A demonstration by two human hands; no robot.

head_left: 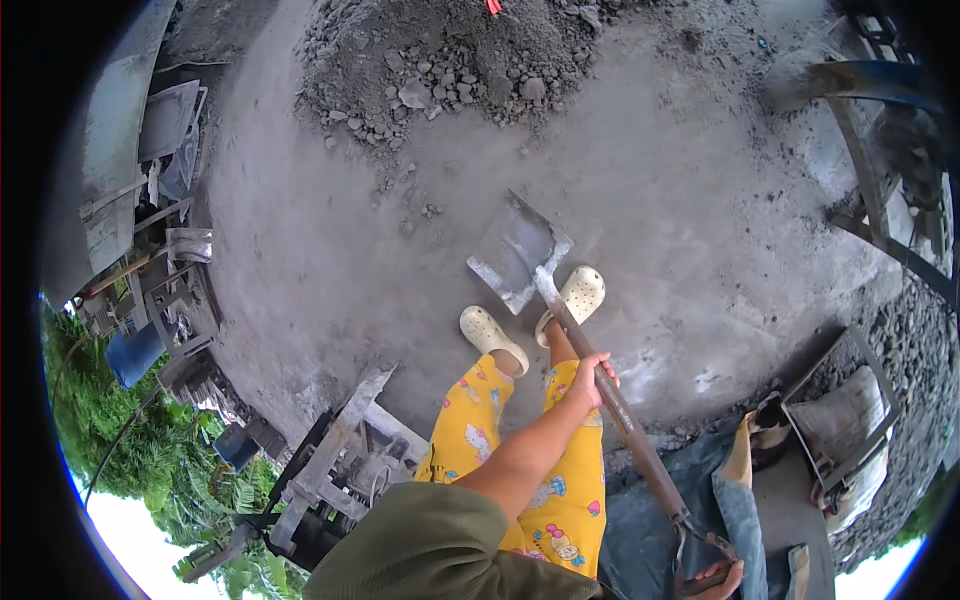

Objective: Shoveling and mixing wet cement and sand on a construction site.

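A long shovel slants across the middle of the head view, from its flat square metal blade (518, 250) in front of my feet to its handle end at the lower right. My left hand (597, 380) is wrapped round the brown shaft (628, 428) partway down. At the lower edge my right hand (715, 580) is closed on the metal grip (690, 545) at the shovel's end; part of that hand is cut off. The blade shows a thin grey coating but no heap on it. Whether it touches the ground I cannot tell.
A heap of grey gravel and sand (450, 75) lies ahead on the dusty floor (330, 230). A metal machine frame (345, 450) stands close at left. Tarpaulin (650, 530), a sack (845, 425) and a metal frame (795, 390) lie at right. Boards and scrap (165, 240) line the far left.
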